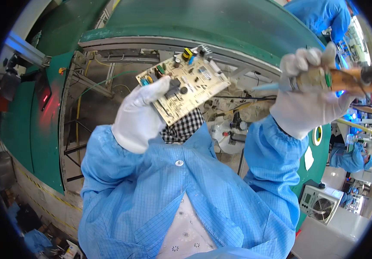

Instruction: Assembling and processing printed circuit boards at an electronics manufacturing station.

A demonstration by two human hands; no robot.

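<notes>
Wearing blue smock (242,203) nearest camera. Pinching circuit board (196,88), centre, at left edge with gloved left hand (139,114); wrapping gloved right hand (302,103) around tapered tool (345,81), right side, aiming tip (265,86) left. Probably best supporting board by edges, keeping tip clear of components (187,54).

Across the top of the frame, a green bench (203,19). At left, a green table (43,146), small orange piece (62,70) near its upper corner. At right, another green table (320,166), bearing tape roll (314,137) and white paper (309,158).
</notes>
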